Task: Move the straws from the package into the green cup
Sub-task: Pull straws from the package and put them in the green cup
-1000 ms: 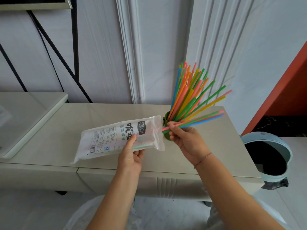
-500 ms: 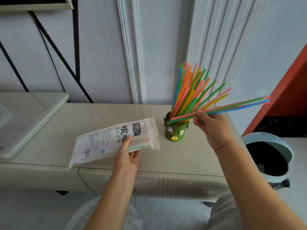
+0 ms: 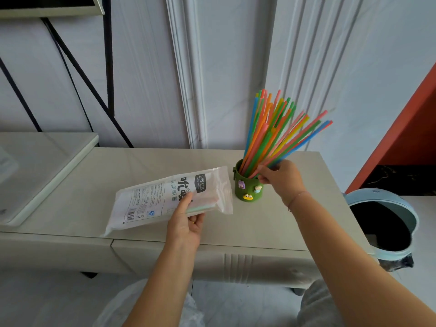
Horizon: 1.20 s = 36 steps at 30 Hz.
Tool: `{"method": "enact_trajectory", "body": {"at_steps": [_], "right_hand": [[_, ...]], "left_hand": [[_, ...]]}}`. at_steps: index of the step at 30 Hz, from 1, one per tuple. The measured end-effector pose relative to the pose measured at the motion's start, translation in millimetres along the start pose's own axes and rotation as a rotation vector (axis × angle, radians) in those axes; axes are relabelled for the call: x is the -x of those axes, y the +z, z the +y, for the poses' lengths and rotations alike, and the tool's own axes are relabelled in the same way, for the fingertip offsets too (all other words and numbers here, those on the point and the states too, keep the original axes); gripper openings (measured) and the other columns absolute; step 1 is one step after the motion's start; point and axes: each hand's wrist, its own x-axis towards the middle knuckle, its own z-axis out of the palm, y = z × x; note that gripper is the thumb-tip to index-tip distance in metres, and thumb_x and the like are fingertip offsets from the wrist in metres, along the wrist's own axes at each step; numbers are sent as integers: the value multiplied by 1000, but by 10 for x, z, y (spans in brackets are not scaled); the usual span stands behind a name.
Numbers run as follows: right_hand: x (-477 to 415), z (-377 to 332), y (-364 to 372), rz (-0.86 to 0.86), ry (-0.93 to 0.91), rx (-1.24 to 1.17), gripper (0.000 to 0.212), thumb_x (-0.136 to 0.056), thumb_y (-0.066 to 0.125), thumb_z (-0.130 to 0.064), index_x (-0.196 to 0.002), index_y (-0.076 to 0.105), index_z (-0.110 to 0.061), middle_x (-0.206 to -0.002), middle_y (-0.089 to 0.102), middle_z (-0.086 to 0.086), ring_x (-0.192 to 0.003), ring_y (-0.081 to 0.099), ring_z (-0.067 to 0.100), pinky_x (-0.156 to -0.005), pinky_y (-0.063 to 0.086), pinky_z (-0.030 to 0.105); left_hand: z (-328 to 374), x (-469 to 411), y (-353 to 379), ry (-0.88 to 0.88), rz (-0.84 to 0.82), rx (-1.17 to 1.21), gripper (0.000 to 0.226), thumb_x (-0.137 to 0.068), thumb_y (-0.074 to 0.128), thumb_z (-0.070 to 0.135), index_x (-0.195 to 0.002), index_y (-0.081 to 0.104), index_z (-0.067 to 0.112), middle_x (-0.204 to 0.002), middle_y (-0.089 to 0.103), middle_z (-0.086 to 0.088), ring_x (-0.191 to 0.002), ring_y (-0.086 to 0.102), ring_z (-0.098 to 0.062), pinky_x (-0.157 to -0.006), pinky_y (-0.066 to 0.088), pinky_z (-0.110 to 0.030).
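A green cup (image 3: 245,188) with small stickers stands on the pale cabinet top (image 3: 141,166), bristling with several coloured straws (image 3: 266,128). My right hand (image 3: 279,177) is at the cup's right rim, pinching a few straws whose lower ends sit in the cup and whose tops lean right. My left hand (image 3: 186,223) holds the clear straw package (image 3: 165,197) slightly above the cabinet, its open end towards the cup. A few pale straws still show inside the package near my thumb.
A light blue bin (image 3: 384,223) with a dark liner stands on the floor right of the cabinet. A raised white slab (image 3: 42,166) lies at the left. The wall is close behind the cup, with black metal struts at the left.
My right hand drew a few straws out of the package, swung them right and up, then lowered their ends into the cup. The package has barely shifted.
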Motion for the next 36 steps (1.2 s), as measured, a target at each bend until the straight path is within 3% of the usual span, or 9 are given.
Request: {"method": "enact_trajectory", "body": {"at_steps": [2,5,10,15,18,23,28,31,36], "right_hand": [[-3,27,16,6,-2,3,25,-84,64,-13,-60,59,-5,-66,66,13,-66,62,28,-82,53,47],[-16,51,-27,56,-17,-80,19,-81,66,-12,-80,65,7,-61,62,8,-57,58,22,-78,55,47],[-20,32,-95,220,-42,-220,23,-87,61,-16,-92,61,7,-62,61,5,-57,57,19,-72,55,42],[-65,49,-52,200,-62,-99,18,-91,56,-18,-79,55,-5,-61,62,2,-46,58,6,-55,50,19],[-93,50,-18,154,-58,-20,22,-91,56,-18,-71,52,-10,-59,61,3,-47,56,10,-51,45,20],[-63,94,-24,117,-17,15,19,-87,63,-21,-86,57,-2,-68,62,8,-52,55,13,-48,41,17],[148,208,43,2,139,-135,27,-89,61,-30,-96,58,-4,-72,60,5,-56,56,14,-52,47,23],[357,224,164,-133,305,-325,25,-96,49,-27,-89,58,-5,-71,57,6,-60,56,17,-51,48,22],[527,200,354,-324,598,-818,39,-100,36,-33,-91,61,-5,-82,67,9,-76,62,23,-71,51,36]], "left_hand": [[9,1,-10,5,2,-2,16,-82,71,11,-93,61,19,-90,68,0,-80,66,-13,-64,57,-25],[24,-11,-26,6,6,-3,15,-82,70,10,-90,61,18,-88,68,0,-79,66,-13,-59,57,-23],[3,-24,-16,-13,-4,-2,17,-81,71,10,-94,62,19,-88,68,1,-77,66,-12,-56,56,-22],[-30,-27,-4,-12,-40,15,28,-81,72,11,-105,61,18,-95,69,-1,-83,67,-14,-60,57,-25],[-24,-23,8,6,-76,33,35,-82,71,11,-114,59,18,-100,69,-2,-88,67,-15,-69,58,-27],[-7,-22,22,33,-117,39,43,-82,70,11,-122,57,19,-106,68,-2,-92,67,-16,-81,55,-32],[-19,-3,34,81,-123,19,44,-81,70,9,-122,58,21,-106,69,1,-93,67,-15,-66,58,-27],[-37,71,71,179,-117,-80,41,-80,71,8,-117,61,22,-103,70,5,-91,67,-11,-68,54,-26],[-41,185,111,380,-146,-269,55,-75,76,7,-125,59,22,-115,70,3,-99,67,-9,-81,53,-29]]}}
